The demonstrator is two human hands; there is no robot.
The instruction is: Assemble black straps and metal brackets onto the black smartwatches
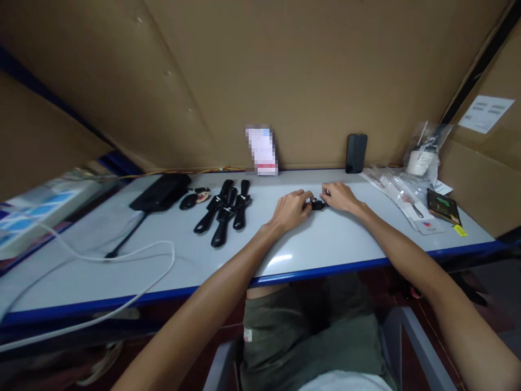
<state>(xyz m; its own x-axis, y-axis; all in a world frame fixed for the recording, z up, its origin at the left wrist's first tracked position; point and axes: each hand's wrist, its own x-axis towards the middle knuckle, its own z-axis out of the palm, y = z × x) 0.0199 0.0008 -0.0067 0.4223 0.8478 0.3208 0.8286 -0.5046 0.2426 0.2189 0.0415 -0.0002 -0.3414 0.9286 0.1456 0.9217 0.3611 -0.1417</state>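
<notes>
Over the table's right half, my left hand (291, 209) has its fingers curled onto the left end of a small black piece (318, 205). From the other side, my right hand (340, 196) bends its fingers onto the right end. Much of the piece is hidden, and its exact kind is not clear. Left of my left hand, several black long-handled tools (224, 209) with broad, angular middles lie in a loose group.
A black phone (356, 153) and a blurred upright panel (262, 151) lean at the back wall. Clear packets (401, 198), a bagged white item (421, 161) and a dark packet (443, 206) lie right. Left are a black box-shaped device (161, 193), key fob (188, 201) and white cable (173, 255).
</notes>
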